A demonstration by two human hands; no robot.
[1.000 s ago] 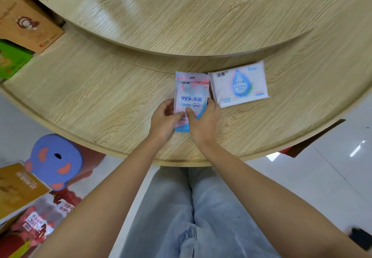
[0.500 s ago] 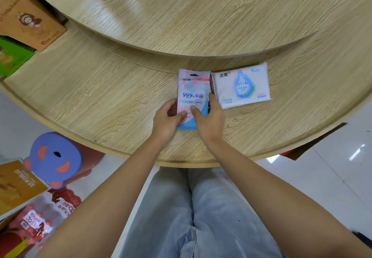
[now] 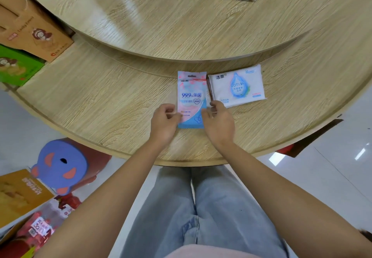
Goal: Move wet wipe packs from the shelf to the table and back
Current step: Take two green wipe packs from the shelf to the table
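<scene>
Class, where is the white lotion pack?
Head view: the white lotion pack lies on the lower wooden tier, right of centre, beside the pink pack.

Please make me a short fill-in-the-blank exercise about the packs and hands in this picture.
1. The white pack lies to the ___ of the pink-and-blue pack.
2. Both packs lie flat on the ___ wooden tier.
3. The left hand and right hand flank the ___ pack.
Missing words: right; lower; pink-and-blue.
</scene>
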